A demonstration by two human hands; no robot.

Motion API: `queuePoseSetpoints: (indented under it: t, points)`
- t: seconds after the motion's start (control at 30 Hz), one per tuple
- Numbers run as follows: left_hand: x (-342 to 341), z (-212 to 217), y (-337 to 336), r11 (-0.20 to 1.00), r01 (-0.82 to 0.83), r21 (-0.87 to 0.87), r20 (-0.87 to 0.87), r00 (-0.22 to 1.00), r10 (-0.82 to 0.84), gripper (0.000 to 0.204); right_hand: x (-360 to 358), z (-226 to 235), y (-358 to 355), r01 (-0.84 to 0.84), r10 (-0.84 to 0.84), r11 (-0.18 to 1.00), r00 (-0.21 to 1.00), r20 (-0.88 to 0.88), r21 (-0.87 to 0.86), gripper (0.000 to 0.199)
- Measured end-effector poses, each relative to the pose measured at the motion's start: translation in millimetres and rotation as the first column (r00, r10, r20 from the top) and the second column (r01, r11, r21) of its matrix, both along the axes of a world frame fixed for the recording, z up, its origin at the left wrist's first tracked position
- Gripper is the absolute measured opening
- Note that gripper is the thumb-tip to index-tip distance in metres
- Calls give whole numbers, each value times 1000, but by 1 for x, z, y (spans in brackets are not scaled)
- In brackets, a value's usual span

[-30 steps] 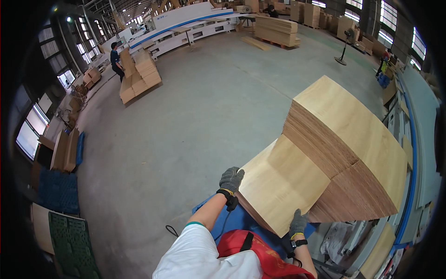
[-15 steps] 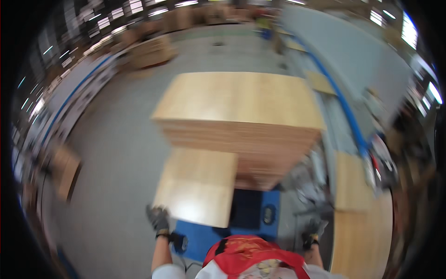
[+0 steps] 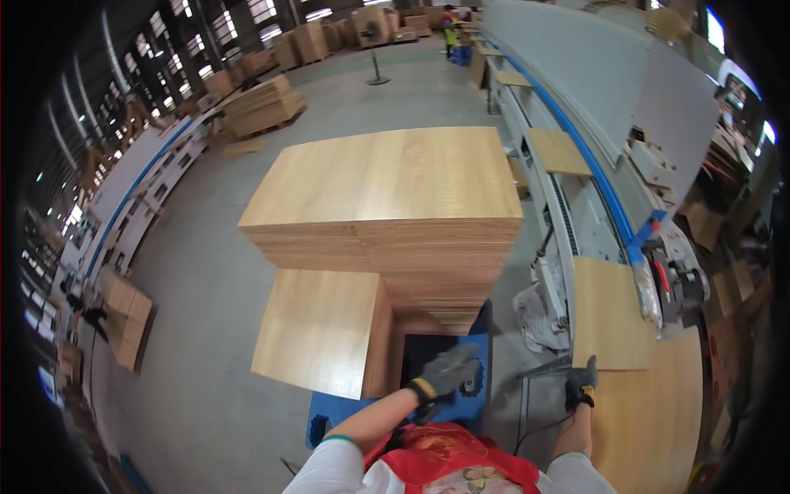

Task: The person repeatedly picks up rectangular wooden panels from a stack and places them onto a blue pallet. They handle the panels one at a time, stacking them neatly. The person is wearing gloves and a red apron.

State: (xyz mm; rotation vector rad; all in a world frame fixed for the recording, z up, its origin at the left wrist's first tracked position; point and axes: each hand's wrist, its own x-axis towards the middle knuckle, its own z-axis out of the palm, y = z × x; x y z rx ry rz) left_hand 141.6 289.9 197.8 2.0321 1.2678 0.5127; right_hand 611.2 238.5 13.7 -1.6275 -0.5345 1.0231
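Note:
My left hand, in a grey glove, reaches across in front of my body with its fingers stretched out and nothing in them. Below it is a blue platform with dark round fittings. Just left of it stands a lower stack of light wood panels; behind rises a taller, wider stack. At the right, a wood panel lies on the machine's feed side. My gloved right hand grips this panel's near left corner, thumb apparently on top; its other fingers are partly hidden.
A long machine with a blue rail runs along the right, carrying another panel. A larger wood board lies at the near right. Farther off are a pedestal fan, a pallet of boards and a person.
My left hand has left the lower stack's near left corner and swung right across my body. My right hand has moved up to the panel on the machine. The view has shifted and sharpened.

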Motion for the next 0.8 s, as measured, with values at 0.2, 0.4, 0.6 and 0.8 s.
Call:
queuePoseSetpoints:
  t: [0.2,0.4,0.6,0.8]
  points:
    - [134,-112,7,941,277,-193,220,947,-234,56,-113,21,-51,-321,301,926,945,124,197,41]
    - [120,-101,-19,817,6,-577,53,998,30,79,-137,64,-150,-485,647,740,327,689,-466,17]
    - [38,-80,-31,878,-98,-468,80,985,152,57,-41,123,-140,296,20,906,684,729,-304,41]
    - [-79,13,-63,912,-215,-350,21,971,237,48,-143,72,-130,-136,154,982,978,139,-130,58]
